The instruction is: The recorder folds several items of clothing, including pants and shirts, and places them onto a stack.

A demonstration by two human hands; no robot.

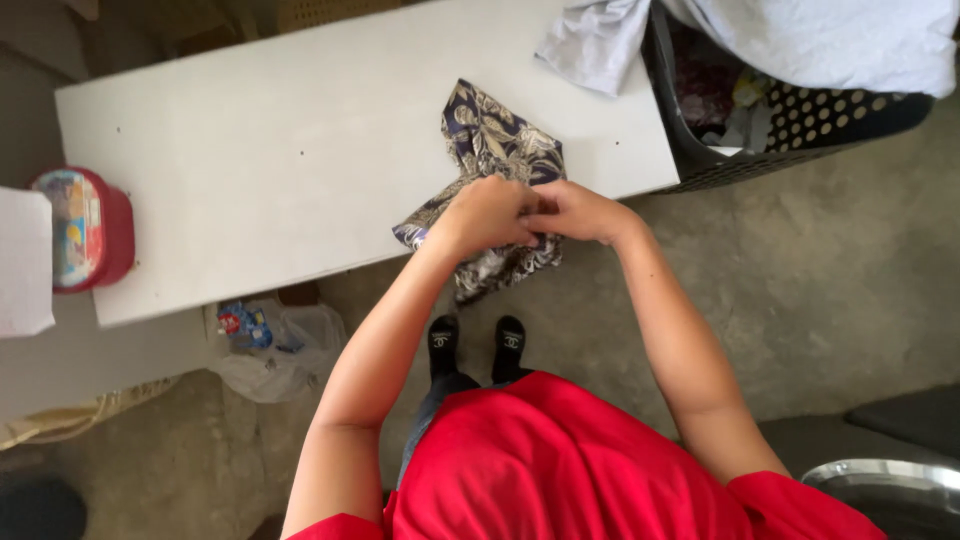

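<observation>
Gripping the dark blue and cream paisley-patterned cloth (495, 150) at the near edge of the white rectangular desk (260, 150), we hold both hands closed on its bunched middle. Our left hand (487, 213) and right hand (580, 211) touch, knuckles together. We judge the folding barely begun: the cloth lies crumpled, one part spread toward twelve o'clock, another hanging off at six. At two o'clock stands the dark perforated plastic laundry basket (800, 120), draped with pale grey fabric (800, 40).
</observation>
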